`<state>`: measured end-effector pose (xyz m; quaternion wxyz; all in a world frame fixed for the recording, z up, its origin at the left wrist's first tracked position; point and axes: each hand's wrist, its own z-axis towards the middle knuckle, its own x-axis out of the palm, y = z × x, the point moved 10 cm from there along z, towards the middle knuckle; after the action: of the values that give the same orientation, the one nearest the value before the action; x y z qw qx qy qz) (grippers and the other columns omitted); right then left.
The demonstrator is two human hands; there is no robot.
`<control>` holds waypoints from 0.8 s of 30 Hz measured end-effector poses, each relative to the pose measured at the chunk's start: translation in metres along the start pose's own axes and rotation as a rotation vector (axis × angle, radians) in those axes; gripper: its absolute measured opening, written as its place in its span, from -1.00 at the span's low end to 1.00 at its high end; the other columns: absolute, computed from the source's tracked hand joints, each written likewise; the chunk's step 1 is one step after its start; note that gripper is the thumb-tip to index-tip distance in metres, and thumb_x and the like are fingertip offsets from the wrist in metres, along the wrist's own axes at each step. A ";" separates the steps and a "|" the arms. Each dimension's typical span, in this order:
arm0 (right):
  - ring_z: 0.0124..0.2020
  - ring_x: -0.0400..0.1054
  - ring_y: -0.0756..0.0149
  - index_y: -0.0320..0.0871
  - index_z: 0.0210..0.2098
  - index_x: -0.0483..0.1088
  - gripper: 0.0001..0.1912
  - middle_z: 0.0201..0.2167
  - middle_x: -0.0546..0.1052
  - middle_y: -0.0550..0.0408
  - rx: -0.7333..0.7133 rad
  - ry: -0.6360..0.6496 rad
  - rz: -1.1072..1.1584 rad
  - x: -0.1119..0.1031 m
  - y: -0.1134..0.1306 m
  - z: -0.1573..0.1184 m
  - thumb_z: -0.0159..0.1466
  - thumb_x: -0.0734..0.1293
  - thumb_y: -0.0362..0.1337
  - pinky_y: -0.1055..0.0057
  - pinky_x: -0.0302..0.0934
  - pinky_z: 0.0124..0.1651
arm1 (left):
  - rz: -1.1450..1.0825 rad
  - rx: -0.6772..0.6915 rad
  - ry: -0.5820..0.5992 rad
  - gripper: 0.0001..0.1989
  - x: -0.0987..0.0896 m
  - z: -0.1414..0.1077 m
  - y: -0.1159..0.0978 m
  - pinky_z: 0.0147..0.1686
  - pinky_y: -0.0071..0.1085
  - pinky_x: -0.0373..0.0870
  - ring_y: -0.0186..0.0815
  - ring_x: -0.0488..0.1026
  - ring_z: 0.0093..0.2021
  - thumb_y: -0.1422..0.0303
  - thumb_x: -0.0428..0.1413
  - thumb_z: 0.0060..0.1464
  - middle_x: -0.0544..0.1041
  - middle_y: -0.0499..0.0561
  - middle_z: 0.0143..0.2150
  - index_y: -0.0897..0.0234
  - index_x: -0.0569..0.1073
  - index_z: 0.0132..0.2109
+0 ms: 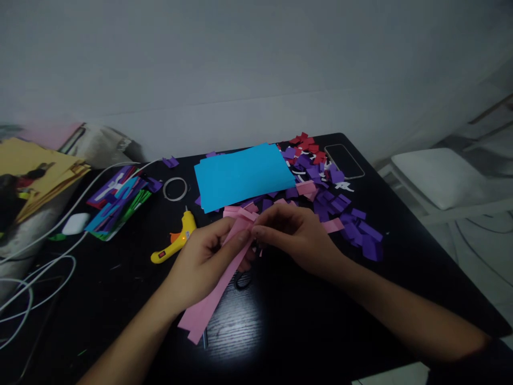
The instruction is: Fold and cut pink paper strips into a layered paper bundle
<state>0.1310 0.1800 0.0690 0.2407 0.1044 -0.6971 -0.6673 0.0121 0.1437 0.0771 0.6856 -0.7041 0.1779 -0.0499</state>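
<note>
Long pink paper strips (216, 297) slant from the middle of the black table toward its near edge. My left hand (206, 254) is closed around them, thumb on top. My right hand (294, 235) pinches at the upper end of the strips, thumb and forefinger together; the fingertips touch the pink paper there. Short folded pink pieces lie just beyond the fingertips. Under the strips, a dark loop and a thin metal tip show in part, perhaps scissors.
A yellow glue gun (176, 243) lies left of my left hand. Blue sheets (244, 176) lie behind the hands. Purple pieces (331, 200) and red pieces (306, 145) are scattered at right. A tape ring (175, 189), coloured strips (116, 200) and white cables (74, 264) are left.
</note>
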 end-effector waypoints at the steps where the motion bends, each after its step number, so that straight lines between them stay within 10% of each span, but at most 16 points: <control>1: -0.35 0.52 0.39 -0.17 -0.27 0.53 -0.79 -0.36 0.60 0.13 -0.026 -0.025 -0.013 -0.002 0.003 -0.001 0.22 0.56 -0.21 0.46 0.44 -0.25 | -0.011 -0.002 -0.006 -0.73 -0.001 0.000 0.000 -0.37 -0.50 0.42 -0.41 0.51 -0.41 0.24 0.05 0.41 0.58 -0.04 -0.37 0.27 0.51 -0.23; 24: -0.26 0.55 0.34 -0.12 -0.19 0.63 -0.87 -0.28 0.67 0.10 -0.372 0.056 -0.249 0.004 0.039 -0.008 0.25 0.53 -0.36 0.42 0.46 -0.18 | -0.017 -0.012 -0.024 -0.71 -0.004 -0.003 -0.004 -0.40 -0.51 0.39 -0.42 0.49 -0.43 0.23 0.07 0.40 0.57 -0.06 -0.41 0.28 0.47 -0.29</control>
<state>0.1388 0.1744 0.1078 0.1906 0.1620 -0.5366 -0.8059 0.0084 0.1421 0.0815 0.6831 -0.7102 0.1640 -0.0464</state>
